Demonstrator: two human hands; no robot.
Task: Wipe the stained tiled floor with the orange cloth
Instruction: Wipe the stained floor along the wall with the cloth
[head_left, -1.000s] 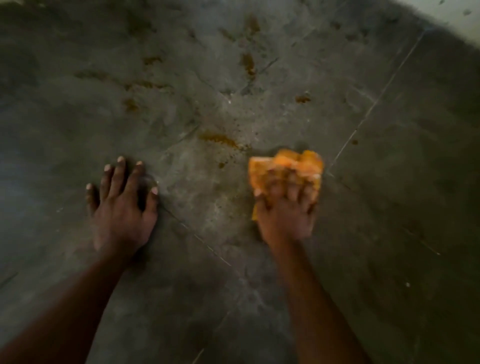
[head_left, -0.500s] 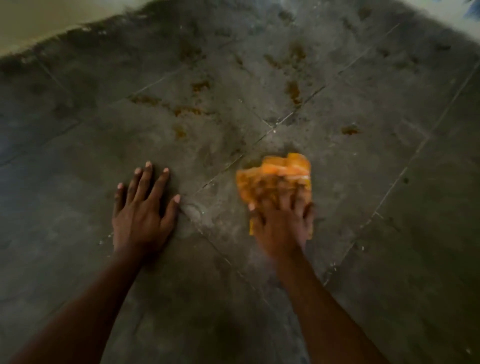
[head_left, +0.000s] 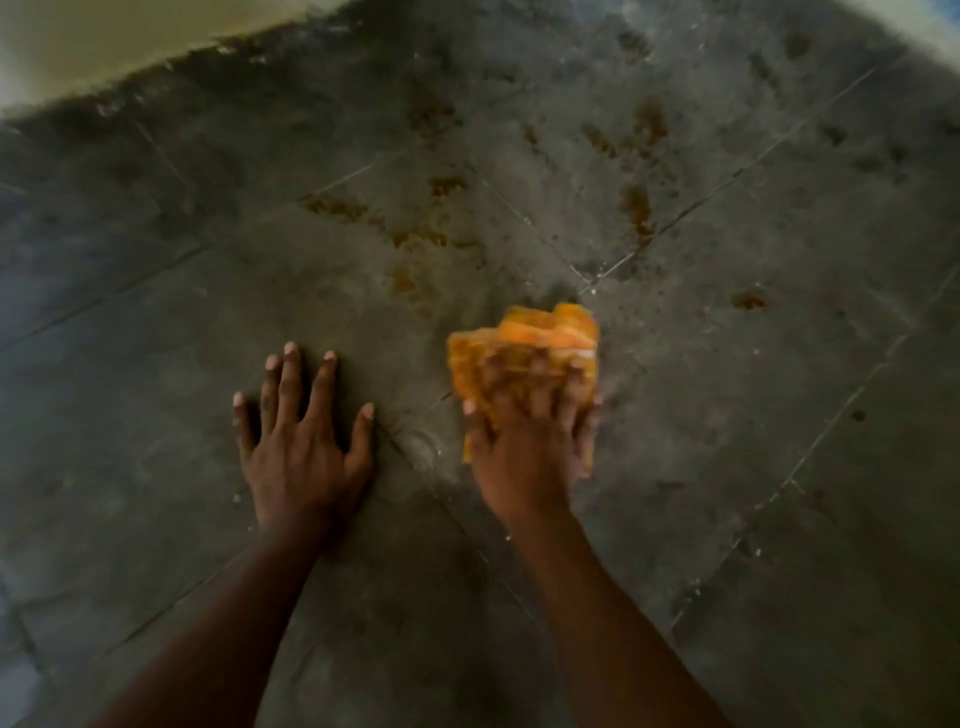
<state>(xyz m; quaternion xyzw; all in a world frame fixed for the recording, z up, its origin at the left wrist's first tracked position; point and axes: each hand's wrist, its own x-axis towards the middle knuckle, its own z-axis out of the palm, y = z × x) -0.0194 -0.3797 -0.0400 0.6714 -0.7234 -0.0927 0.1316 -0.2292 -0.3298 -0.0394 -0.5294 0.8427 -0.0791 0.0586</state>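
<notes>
A crumpled orange cloth (head_left: 524, 338) lies on the grey tiled floor (head_left: 727, 415) near the middle of the view. My right hand (head_left: 524, 452) presses down on it with spread fingers; the hand and the cloth are motion-blurred. My left hand (head_left: 301, 447) rests flat on the floor to the cloth's left, fingers splayed, holding nothing. Brown stains (head_left: 636, 208) dot the tiles beyond the cloth, and another streak of stains (head_left: 332, 208) runs farther left.
A pale wall (head_left: 104, 41) meets the floor at the upper left. Light grout lines (head_left: 831, 415) cross the tiles diagonally. A small brown spot (head_left: 748, 300) sits to the right of the cloth.
My right hand has slid the cloth left across the floor, over a brown stain that no longer shows. The view has tilted up, bringing the wall in. My left hand stays planted.
</notes>
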